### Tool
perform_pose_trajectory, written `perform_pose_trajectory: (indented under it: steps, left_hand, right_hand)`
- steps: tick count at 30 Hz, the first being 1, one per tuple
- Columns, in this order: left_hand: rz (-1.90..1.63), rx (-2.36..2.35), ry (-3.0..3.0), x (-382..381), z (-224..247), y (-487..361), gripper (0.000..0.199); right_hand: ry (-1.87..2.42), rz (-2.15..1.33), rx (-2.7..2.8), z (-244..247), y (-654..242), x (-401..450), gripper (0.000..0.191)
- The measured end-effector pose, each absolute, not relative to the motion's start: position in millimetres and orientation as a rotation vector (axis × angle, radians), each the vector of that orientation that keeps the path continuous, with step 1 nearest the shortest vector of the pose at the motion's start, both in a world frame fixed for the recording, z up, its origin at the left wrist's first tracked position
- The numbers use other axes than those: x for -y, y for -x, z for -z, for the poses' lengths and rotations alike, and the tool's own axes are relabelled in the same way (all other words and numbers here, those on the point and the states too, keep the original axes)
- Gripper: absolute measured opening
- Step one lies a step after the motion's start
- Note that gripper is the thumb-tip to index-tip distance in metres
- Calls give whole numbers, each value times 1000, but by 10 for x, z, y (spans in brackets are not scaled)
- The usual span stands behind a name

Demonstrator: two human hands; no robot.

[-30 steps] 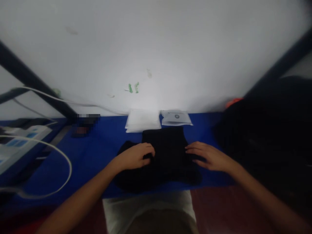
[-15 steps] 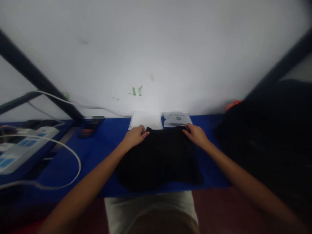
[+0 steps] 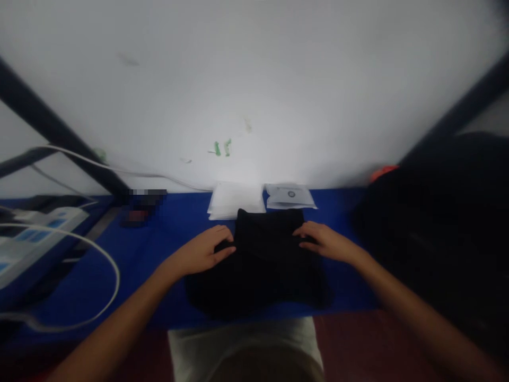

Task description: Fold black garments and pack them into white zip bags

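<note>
A black folded garment (image 3: 262,260) lies on the blue table (image 3: 167,254) straight in front of me. My left hand (image 3: 204,249) rests flat on its left side, fingers pointing right. On the garment's right side lies my right hand (image 3: 322,241), palm down, fingers pointing left. Neither hand grips the cloth as far as the dim, blurred view shows.
Two white flat packets (image 3: 236,199) (image 3: 290,195) lie against the white wall behind the garment. A large black heap (image 3: 433,233) fills the right side. At the left are a white power strip (image 3: 35,233), a looping white cable (image 3: 107,286) and a dark slanted frame bar (image 3: 59,132).
Both hands have drawn back from the garment's far edge toward me and now lie on its sides. The far edge sits folded, a little nearer than half a second ago.
</note>
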State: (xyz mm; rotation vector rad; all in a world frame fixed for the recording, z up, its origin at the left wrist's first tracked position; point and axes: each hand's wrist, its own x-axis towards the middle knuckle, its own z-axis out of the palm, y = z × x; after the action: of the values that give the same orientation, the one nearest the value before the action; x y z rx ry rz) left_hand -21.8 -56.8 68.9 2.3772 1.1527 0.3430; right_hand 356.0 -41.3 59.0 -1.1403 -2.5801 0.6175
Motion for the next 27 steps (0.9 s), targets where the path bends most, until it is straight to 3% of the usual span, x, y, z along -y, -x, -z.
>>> perform_pose_trajectory:
  steps: [3, 7, 10, 13, 16, 18, 20, 22, 27]
  left_hand:
    - [-288, -1101, -2338, 801, -901, 191, 18]
    - [-61, -977, -2137, 1067, -1063, 136, 25]
    - [35, -939, -1967, 1117, -1046, 109, 35]
    - [-67, -1000, -2053, 1083, -943, 88, 27]
    - [-269, -1073, -2286, 1053, -776, 49, 22]
    - [-333, -1094, -2414, 1061, -639, 20, 29]
    - [-323, -1111, -2506, 1089, -500, 4, 45]
    - [-281, -1140, -2563, 1131, -382, 2, 64]
    - [-167, -1204, -2622, 1227, -256, 3, 80]
  right_hand:
    - [1020, -902, 2487, -793, -3662, 577, 30]
    - [917, -1528, 2473, -891, -3698, 780, 35]
    - [1039, -1620, 2444, -796, -3689, 727, 35]
    - [1260, -1146, 2372, -640, -3749, 451, 34]
    - [1391, -353, 2350, -465, -3847, 67, 28]
    - [1408, 10, 2435, -348, -3873, -170, 46]
    - [1397, 209, 2537, -241, -3844, -361, 64]
    - [1385, 330, 2610, -156, -3774, -506, 71]
    - [1421, 443, 2597, -59, -3605, -742, 48]
